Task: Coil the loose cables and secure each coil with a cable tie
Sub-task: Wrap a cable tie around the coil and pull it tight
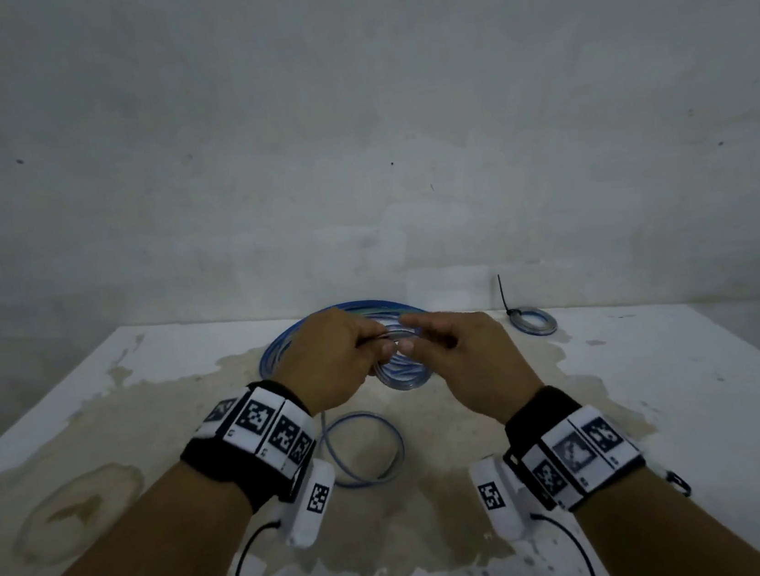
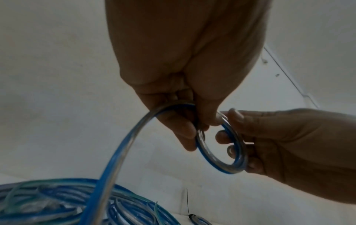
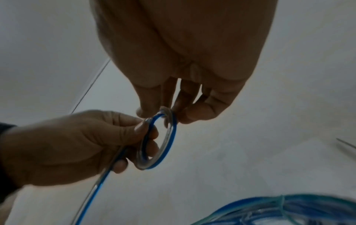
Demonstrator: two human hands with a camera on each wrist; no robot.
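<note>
Two hands meet above the middle of a stained white desk (image 1: pixel 666 372), both on one small coil (image 1: pixel 398 371) of clear and blue cable. Farthest left, the left hand (image 1: pixel 330 365) has its fingers curled round the left side of the coil, thumb pressed against the turns; in the left wrist view its fingertips (image 2: pixel 185 134) wrap the cable where a loose run (image 2: pixel 115 152) leaves the coil and drops toward the desk. Below the left wrist, that free length lies in an open loop (image 1: pixel 364 447) on the desk near the person. Behind the hands, a large bundle of blue cable (image 1: pixel 280 348) rests on the desk, partly hidden by them; the wrist views show it as many blue and pale turns (image 3: pixel 289 210). The coil itself is held up off the desk, standing roughly upright between the hands. On its right side the right hand (image 1: pixel 463 354) pinches the turns between thumb and fingers, with the index finger stretched out toward the left hand; the right wrist view shows its fingertips (image 3: pixel 148 112) closing on the top of the coil. Farther right, near the back edge, a finished small coil (image 1: pixel 535 321) lies flat on the desk, bound by a black cable tie (image 1: pixel 503 296) whose tail sticks up.
</note>
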